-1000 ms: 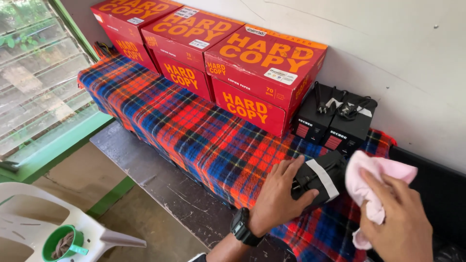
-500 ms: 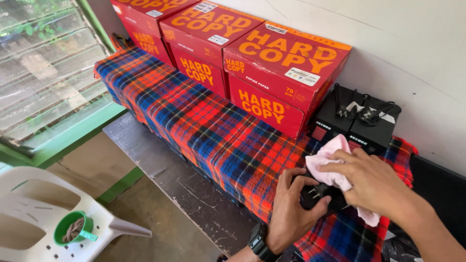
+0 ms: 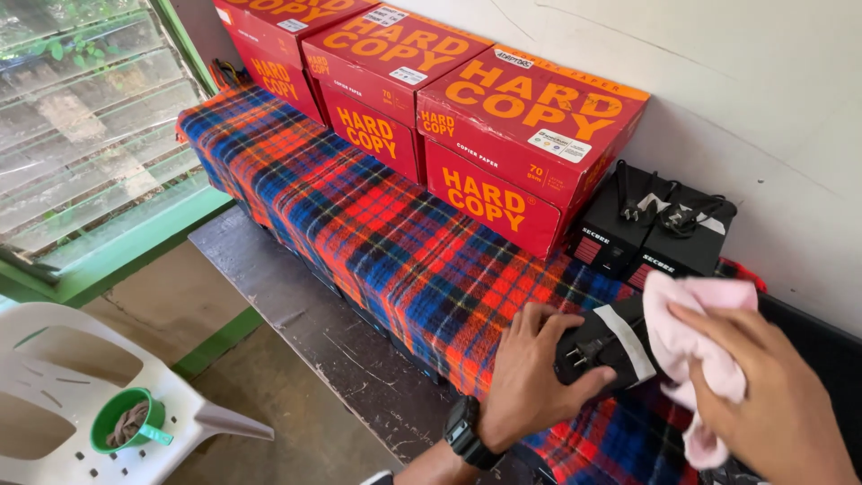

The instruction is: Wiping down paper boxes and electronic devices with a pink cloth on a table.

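On the counter (image 3: 377,242), covered with a red-and-blue plaid cloth, my left hand (image 3: 530,377) is clamped over the near end of a small black box-shaped device with a white band (image 3: 603,346), thumb and fingers wrapped round it, plug prongs showing at the front. Black wristwatch (image 3: 467,436) on that wrist. My right hand (image 3: 772,404) grips one crumpled pink cloth (image 3: 700,346), pressed against the device's far side; fingers closed on the fabric. Device sits at the front right edge of the counter, touching the plaid.

Behind it, against the white wall (image 3: 772,99): two more black boxy devices with coiled black cords on top (image 3: 655,229), side by side, touching. Left of those, three red cardboard cartons with orange lettering (image 3: 530,135) in a row along the wall, each just beside the next; the farthest is cut off by the frame.

Lower left: one white plastic chair (image 3: 108,422) on the floor, one green cup (image 3: 126,420) resting on its seat, something coiled inside, can't tell what. Louvred glass window with green frame (image 3: 81,153) at left.
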